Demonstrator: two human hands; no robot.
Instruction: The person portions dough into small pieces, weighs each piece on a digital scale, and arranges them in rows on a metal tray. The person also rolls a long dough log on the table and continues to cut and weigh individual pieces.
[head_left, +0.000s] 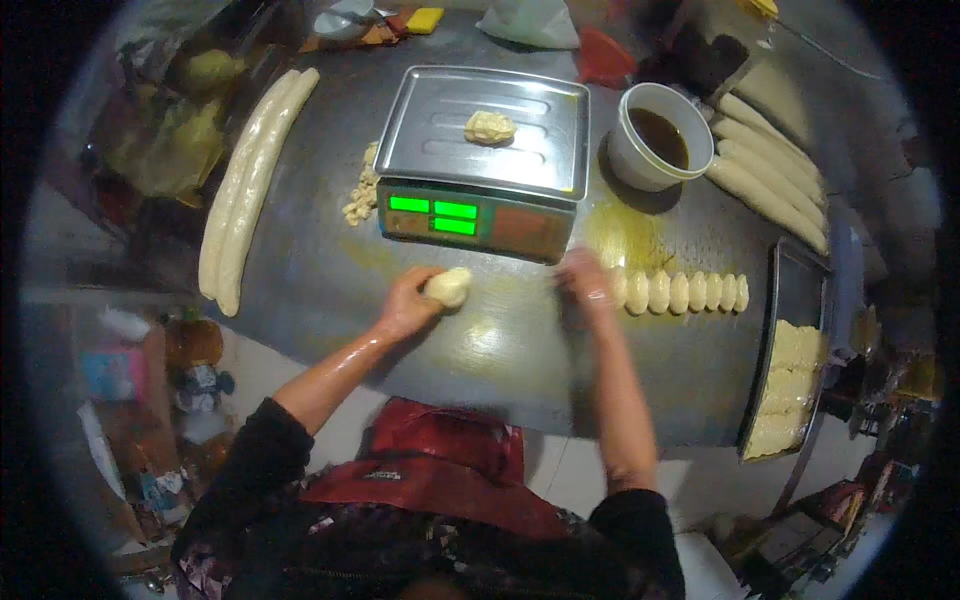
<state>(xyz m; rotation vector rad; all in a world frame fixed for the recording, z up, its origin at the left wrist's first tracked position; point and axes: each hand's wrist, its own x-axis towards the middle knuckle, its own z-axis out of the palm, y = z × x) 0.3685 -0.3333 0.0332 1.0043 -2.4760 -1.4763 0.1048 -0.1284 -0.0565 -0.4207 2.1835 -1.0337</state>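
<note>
My left hand (411, 300) holds a pale ball of dough (448, 287) just above the metal table (480, 360). Blurred by motion, my right hand (585, 283) is at the left end of a row of oval dough pieces (679, 292); whether it holds anything cannot be seen. Beyond my hands stands a digital scale (476, 221) with lit green displays. One lump of dough (490, 127) lies on its steel pan (420, 161).
Two long dough rolls (255, 195) lie at the left, with small dough scraps (362, 196) beside the scale. A white tub (626, 150) of dark liquid stands right of it. Farther right are more long rolls (772, 172) and a tray (766, 360) holding flat dough.
</note>
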